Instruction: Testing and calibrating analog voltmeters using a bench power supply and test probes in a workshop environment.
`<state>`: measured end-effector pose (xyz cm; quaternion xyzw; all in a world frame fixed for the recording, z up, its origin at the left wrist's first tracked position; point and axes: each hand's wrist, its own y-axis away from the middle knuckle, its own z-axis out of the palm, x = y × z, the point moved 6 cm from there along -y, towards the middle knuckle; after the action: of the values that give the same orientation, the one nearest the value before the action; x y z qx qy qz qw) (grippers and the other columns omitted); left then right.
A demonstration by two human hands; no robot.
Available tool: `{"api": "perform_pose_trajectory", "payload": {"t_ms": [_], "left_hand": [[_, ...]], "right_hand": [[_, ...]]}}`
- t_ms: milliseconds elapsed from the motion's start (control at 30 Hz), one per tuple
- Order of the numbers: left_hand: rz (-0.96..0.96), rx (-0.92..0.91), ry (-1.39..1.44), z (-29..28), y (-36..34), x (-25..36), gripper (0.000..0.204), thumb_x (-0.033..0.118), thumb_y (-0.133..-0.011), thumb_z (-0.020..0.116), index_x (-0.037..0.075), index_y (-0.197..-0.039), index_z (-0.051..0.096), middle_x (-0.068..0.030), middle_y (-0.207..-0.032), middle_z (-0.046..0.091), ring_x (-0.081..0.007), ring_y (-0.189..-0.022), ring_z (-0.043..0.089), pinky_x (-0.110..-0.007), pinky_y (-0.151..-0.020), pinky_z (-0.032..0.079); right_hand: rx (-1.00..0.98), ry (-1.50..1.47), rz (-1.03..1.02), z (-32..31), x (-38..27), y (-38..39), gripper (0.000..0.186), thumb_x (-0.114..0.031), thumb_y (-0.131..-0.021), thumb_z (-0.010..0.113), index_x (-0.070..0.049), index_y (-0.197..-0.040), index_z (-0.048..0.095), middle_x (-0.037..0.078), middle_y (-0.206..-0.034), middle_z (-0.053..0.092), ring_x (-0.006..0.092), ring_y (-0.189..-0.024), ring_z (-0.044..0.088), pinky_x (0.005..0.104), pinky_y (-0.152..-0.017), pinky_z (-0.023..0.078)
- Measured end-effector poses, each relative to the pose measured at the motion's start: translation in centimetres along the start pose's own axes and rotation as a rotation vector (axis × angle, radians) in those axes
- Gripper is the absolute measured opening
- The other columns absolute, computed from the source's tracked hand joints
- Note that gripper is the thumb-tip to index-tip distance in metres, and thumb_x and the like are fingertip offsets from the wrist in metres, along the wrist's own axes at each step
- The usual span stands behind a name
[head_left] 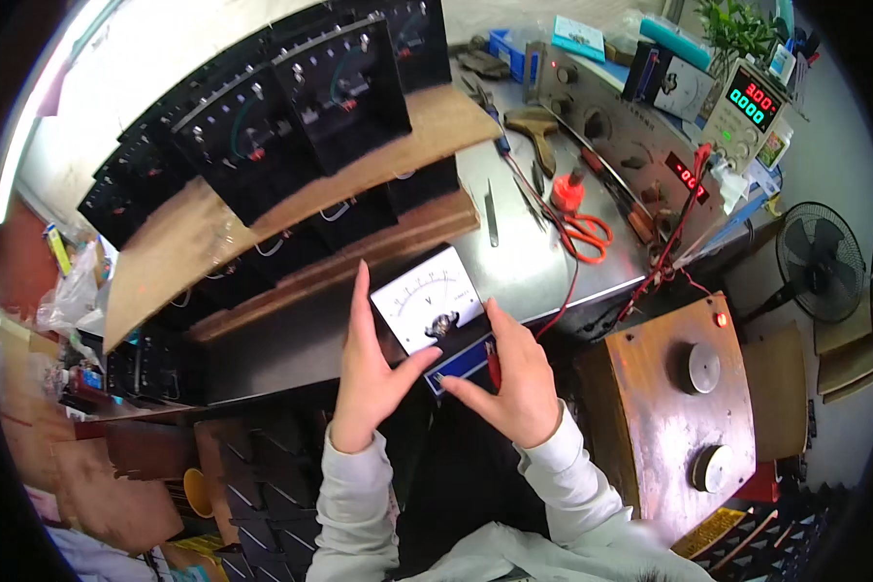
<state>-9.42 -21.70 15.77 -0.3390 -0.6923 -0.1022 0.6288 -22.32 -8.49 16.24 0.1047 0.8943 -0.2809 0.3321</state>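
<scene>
A white-faced analog panel voltmeter (425,287) with a curved scale and a dark lower section is tilted between my two hands, near the bench's front edge. My left hand (371,367) grips its left side, index finger stretched along the edge and thumb at the lower corner. Around the right side curls my right hand (516,386), its thumb by a blue strip (468,361) just below the meter. A red clip or handle (494,369) shows beside the right palm; its other end is hidden.
Black meter housings (344,107) stand on a wooden shelf (213,233) at left. Tweezers (492,215), orange-handled scissors (588,239) and a brush (535,131) lie on the metal bench. Behind them is a test instrument (606,126). A wooden box with two knobs (669,407) and a fan (820,262) stand right.
</scene>
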Motion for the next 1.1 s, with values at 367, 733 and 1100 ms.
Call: {"api": "perform_pose_trajectory", "payload": {"t_ms": [367, 733, 1100], "left_hand": [[-0.056, -0.164, -0.013, -0.5, -1.5, -0.8, 0.117, -0.003, -0.078, 0.078, 0.018, -0.162, -0.001, -0.0182, -0.143, 0.051, -0.0267, -0.129, 0.055, -0.041, -0.105, 0.048], [0.088, -0.067, -0.171, 0.3, -0.3, -0.3, 0.118, 0.002, -0.077, 0.081, 0.013, -0.162, -0.001, -0.0203, -0.135, 0.057, -0.0276, -0.123, 0.06, -0.04, -0.103, 0.048], [0.019, -0.097, 0.011, 0.7, -1.1, 0.0, 0.118, -0.002, -0.077, 0.08, 0.013, -0.161, -0.001, -0.0193, -0.136, 0.054, -0.0273, -0.121, 0.062, -0.04, -0.098, 0.054]], "right_hand": [[0.087, -0.132, 0.148, -0.3, 0.7, 2.2, 0.07, -0.01, -0.076, 0.084, 0.003, -0.136, 0.052, 0.022, -0.13, 0.058, 0.0385, -0.116, 0.06, 0.041, -0.097, 0.05], [0.223, -0.198, 0.254, -1.5, 1.3, 3.6, 0.05, -0.002, -0.077, 0.081, -0.001, -0.123, 0.061, 0.015, -0.117, 0.057, 0.0263, -0.104, 0.063, 0.0346, -0.082, 0.055], [0.17, -0.42, 0.407, -1.8, 2.4, 4.2, 0.023, -0.002, -0.085, 0.077, 0.001, -0.105, 0.066, 0.007, -0.091, 0.07, 0.01, -0.072, 0.067, 0.0223, -0.062, 0.051]]}}
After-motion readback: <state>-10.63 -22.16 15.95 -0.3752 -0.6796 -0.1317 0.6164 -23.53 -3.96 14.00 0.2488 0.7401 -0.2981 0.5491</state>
